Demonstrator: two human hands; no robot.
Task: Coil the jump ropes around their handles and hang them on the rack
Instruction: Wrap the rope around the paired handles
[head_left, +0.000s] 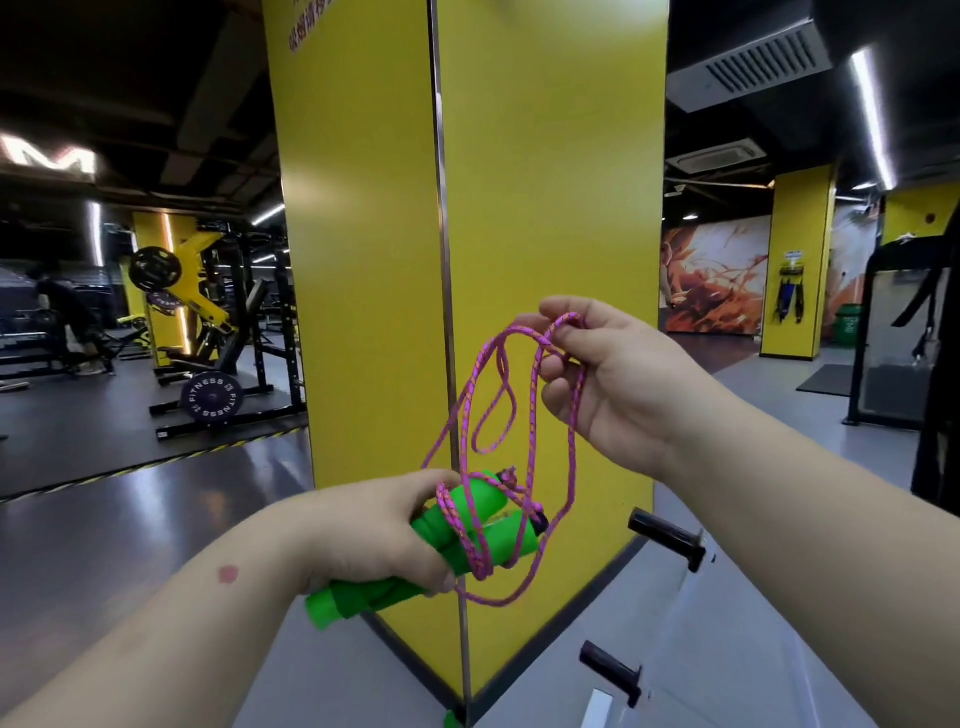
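Note:
My left hand (374, 530) grips the two green handles (467, 525) of a jump rope, held side by side and pointing up to the right. A few turns of the pink rope (470, 431) lie around the handles near their upper ends. My right hand (618, 379) is higher and to the right, pinching several loose loops of that rope between thumb and fingers. The loops hang down in slack curves between the two hands. Two black pegs (670, 538) of a rack (613, 670) stick out at the lower right, below my right forearm.
A tall yellow pillar (519, 234) stands directly in front, its corner edge facing me. Weight machines and plates (210, 397) fill the gym floor to the left, with a person bent over there. More yellow pillars and dark equipment stand at the right.

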